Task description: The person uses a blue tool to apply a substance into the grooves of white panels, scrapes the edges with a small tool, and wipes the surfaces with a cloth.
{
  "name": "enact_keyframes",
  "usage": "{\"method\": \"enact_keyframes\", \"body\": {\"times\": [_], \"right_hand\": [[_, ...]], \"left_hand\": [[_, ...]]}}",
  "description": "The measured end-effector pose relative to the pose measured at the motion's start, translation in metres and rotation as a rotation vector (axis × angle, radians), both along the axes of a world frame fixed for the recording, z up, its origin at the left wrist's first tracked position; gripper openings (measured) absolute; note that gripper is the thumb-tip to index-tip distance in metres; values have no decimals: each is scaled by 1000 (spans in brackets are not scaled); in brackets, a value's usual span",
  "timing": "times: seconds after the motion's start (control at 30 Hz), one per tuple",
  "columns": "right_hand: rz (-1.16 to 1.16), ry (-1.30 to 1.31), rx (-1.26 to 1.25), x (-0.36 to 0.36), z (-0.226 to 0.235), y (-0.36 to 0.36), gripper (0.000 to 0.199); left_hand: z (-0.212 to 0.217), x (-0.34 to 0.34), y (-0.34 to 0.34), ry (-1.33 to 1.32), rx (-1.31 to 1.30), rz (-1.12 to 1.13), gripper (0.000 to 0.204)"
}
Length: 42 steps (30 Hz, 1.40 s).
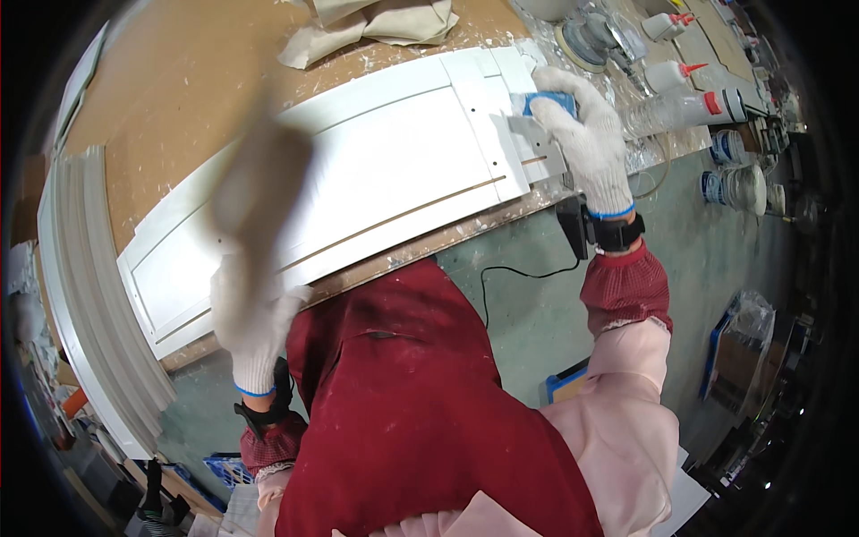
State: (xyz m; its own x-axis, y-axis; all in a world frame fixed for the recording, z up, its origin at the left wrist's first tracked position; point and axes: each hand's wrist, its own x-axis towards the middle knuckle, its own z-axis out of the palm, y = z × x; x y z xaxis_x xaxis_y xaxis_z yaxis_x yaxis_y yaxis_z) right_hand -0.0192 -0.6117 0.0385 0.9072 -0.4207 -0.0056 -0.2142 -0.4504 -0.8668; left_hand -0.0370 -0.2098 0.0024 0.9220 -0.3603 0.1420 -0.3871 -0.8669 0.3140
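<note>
A long white panelled door [376, 170] lies flat on a brown workbench [179, 80]. My right hand [582, 134], in a white knit glove, presses a small blue block [550, 103] against the panel's right end. My left hand [255, 313], also gloved, is raised over the panel's near left part and grips a pale, motion-blurred object [264, 179]; what it is cannot be told. Red sleeves and a red apron fill the lower middle.
Crumpled beige cloth [376, 22] lies at the bench's far edge. A round sander [586, 40] and several white glue bottles [684, 107] sit at the far right. White moulding strips [80, 295] lean at the left. A black cable [519, 273] trails over the green floor.
</note>
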Motion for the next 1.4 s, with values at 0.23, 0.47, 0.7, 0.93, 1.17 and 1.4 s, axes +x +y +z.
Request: {"method": "enact_keyframes", "body": {"times": [0.23, 0.47, 0.7, 0.93, 1.17, 1.4], "right_hand": [[81, 25, -98, 54, -5, -7, 43], [112, 16, -220, 58, -15, -5, 46], [115, 1, -216, 62, -17, -8, 40], [119, 54, -248, 57, -18, -10, 41], [87, 64, -220, 66, -20, -8, 41], [85, 64, -185, 82, -22, -9, 44]], "left_hand": [[-5, 1, -33, 49, -135, -44, 73], [-4, 5, -32, 58, -94, -60, 66], [-7, 9, -32, -53, -138, -113, 64], [-9, 14, -30, 8, -206, -153, 64], [-9, 9, -27, -8, -119, -122, 65], [-10, 8, -26, 7, -101, -111, 66]]}}
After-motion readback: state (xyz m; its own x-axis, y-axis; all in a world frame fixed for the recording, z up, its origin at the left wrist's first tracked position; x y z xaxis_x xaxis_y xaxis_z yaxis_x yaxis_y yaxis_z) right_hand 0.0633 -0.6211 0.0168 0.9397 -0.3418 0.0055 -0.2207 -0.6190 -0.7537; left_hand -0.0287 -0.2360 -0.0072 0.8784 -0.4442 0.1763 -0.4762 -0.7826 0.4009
